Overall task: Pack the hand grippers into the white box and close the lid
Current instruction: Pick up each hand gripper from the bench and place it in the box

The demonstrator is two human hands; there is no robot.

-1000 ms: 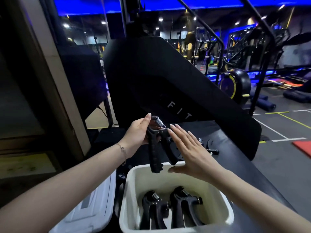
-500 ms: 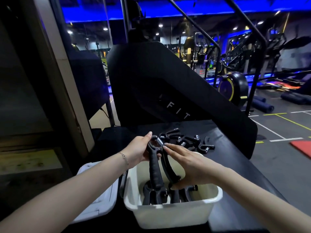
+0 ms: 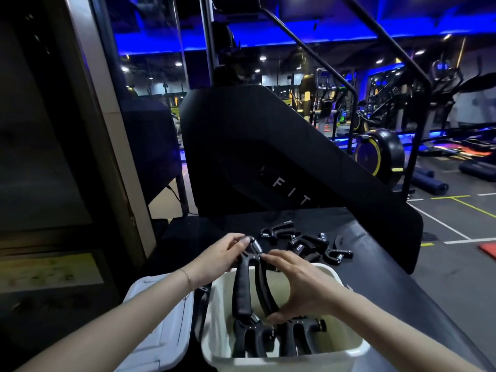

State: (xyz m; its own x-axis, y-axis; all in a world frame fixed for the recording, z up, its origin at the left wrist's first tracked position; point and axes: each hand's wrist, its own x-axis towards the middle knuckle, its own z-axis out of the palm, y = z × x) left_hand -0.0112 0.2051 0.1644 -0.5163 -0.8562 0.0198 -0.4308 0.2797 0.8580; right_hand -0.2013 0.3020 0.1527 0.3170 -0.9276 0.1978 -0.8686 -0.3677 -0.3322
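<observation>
**Third gripper going into the box: stock check**

While you hold it from both sides, the hand gripper stands nearly upright with its handle ends down inside the white box and its spring end above the far rim.

- Left hand: your fingertips pinch the top of the gripper at the spring. A thin bracelet sits at that wrist.
- Right hand: your fingers and thumb curl round the right handle, the thumb low inside the box.
- Change from half a second ago: the gripper sits a little deeper, its left handle now meeting the packed pair; your grasp on both sides is the same. A second ago it hung above the box in your left hand alone, with your right hand flat and open beside it.
- Packed grippers: two lie side by side on the box floor, as before.
- Loose grippers: a small heap rests on the black table just beyond the box, unmoved.
- Lid: white, off the box, lying just beside it on the left.
- Behind the table: a black machine panel lettered "FIT", with gym equipment under blue lighting further back.
</observation>
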